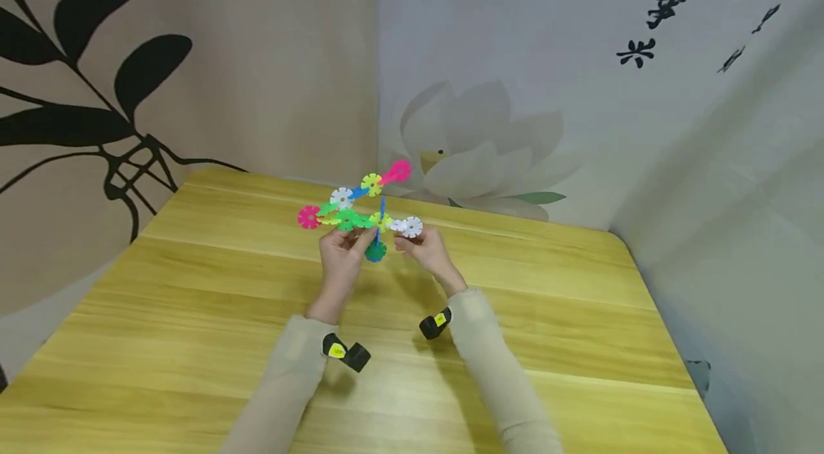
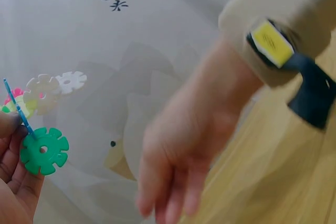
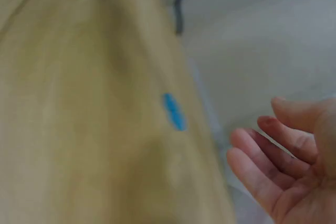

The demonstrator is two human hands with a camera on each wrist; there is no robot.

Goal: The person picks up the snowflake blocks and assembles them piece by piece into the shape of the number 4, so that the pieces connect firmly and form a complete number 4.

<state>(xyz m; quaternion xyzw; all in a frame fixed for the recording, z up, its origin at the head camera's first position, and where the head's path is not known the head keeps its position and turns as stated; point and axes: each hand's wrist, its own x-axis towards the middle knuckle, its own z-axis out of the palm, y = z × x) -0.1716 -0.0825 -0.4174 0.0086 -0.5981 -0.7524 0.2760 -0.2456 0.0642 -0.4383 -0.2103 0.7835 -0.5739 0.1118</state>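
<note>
My left hand [image 1: 340,259] grips a branching construction of interlocking plastic snowflake discs [image 1: 346,219], held up over the table. Its pieces are pink, white, yellow, green and blue. In the left wrist view a green disc [image 2: 32,153] hangs lowest, beside the fingers of that hand [image 2: 16,182], with a white disc [image 2: 71,81] at the far end. My right hand [image 1: 428,254] is close to the white disc end in the head view. Seen from the right wrist, this hand [image 3: 296,163] has its fingers loosely bent and nothing between them. A blue disc [image 3: 174,112] shows edge-on against the tabletop.
The wooden table [image 1: 553,339] spreads under both arms. Behind it and at the right stands a printed backdrop [image 1: 489,125] with a lotus, close to the table's far edge. Black wrist cameras [image 1: 347,354] stick out from both sleeves.
</note>
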